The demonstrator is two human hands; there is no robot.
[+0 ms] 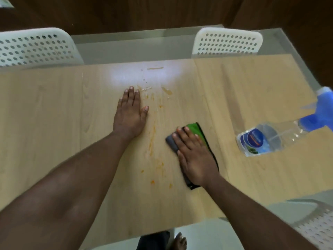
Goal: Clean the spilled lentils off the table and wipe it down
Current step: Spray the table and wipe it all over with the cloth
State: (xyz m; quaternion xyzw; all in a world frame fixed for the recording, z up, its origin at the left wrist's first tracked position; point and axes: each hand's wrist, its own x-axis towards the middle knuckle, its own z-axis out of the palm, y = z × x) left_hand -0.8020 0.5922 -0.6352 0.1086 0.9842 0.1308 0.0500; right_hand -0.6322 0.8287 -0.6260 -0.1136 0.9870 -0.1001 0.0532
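Orange lentil smears (153, 139) streak down the middle of the light wooden table (54, 109), with more blobs near the far edge and towards the front. My left hand (130, 114) lies flat on the table just left of the smears, fingers straight. Flat on a folded green and grey cloth (193, 128), to the right of the smears, presses my right hand (195, 156). The cloth shows beyond my fingertips and along the hand's right side.
A clear spray bottle (266, 139) with a blue trigger head stands on the table at the right. Two white perforated chairs (36, 47) (227, 42) stand at the far side and another (317, 230) at the near right. A bare foot (180, 240) shows below the front edge.
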